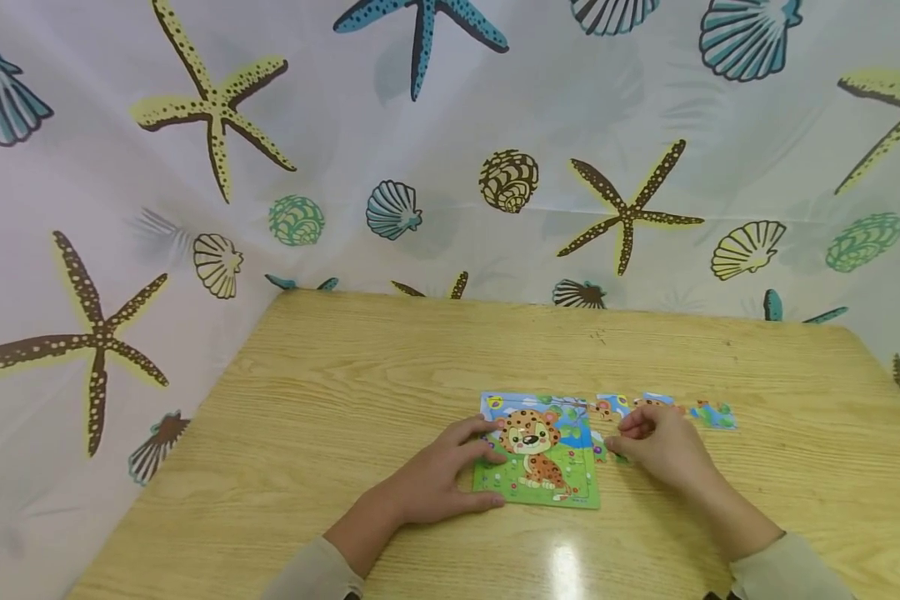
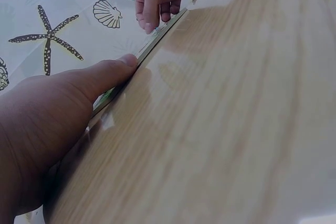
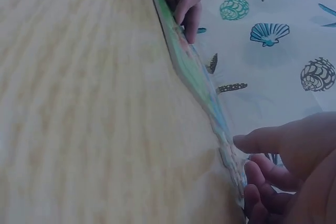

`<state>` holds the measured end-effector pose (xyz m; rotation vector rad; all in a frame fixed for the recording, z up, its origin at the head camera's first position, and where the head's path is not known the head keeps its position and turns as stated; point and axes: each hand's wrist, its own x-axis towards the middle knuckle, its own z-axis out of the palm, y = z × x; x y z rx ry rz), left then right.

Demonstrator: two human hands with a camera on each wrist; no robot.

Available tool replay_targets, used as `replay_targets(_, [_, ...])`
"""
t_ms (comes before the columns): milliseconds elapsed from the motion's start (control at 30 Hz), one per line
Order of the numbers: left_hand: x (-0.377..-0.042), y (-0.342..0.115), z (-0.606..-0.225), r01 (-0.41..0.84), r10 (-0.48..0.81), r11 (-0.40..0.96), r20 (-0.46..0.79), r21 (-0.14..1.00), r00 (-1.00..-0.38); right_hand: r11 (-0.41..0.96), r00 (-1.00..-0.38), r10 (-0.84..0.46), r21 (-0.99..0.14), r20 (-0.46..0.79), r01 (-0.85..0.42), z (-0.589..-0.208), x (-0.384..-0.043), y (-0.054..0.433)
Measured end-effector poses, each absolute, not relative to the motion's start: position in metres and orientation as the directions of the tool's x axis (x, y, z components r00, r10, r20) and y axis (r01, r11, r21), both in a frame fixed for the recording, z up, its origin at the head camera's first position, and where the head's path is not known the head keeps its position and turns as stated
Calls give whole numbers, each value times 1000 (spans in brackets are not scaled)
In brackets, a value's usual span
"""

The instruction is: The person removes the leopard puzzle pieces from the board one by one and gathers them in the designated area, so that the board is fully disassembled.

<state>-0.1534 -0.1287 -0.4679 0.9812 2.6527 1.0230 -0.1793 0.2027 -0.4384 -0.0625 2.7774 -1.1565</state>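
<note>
A square jigsaw puzzle board (image 1: 540,467) with a cartoon leopard on grass lies flat on the wooden table. My left hand (image 1: 450,475) rests at its left side, fingers spread over the edge and thumb along the lower left corner. Just right of the board, my right hand (image 1: 663,446) is lowered over a loose puzzle piece (image 1: 598,450), its thumb tip at the piece. In the right wrist view the thumb and the loosely curled fingers (image 3: 257,177) stand apart, and I see nothing held between them. The right hand partly covers this piece.
More loose pieces lie in a row beyond the right hand: one with an ear and blue sky (image 1: 613,406), an orange and blue one (image 1: 657,401), and a green and blue one (image 1: 722,415). A white curtain (image 1: 450,150) with starfish and shells hangs behind the wooden table (image 1: 390,358).
</note>
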Motion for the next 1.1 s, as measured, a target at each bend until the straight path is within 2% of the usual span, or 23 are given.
replay_targets(233, [-155,-126,-470,532,623,555,104,640,-775,601,-983,-110,-798,-150,54,-434,-180,209])
replay_targets(500, [-158,-126,-474,551,622,568,120,611,-774,557,-963,-196,-829,-184,45,-428,-183,209])
replay_targets(900, [-156,-128,-470,542,617,566,117,621,-778,480,-911,-356,-877,-210,14,-418,-186,177])
replay_targets(1100, [-155,-128,-472,538,613,570,115,621,-782,386,-883,-416,-921,-217,44,-426,-188,164])
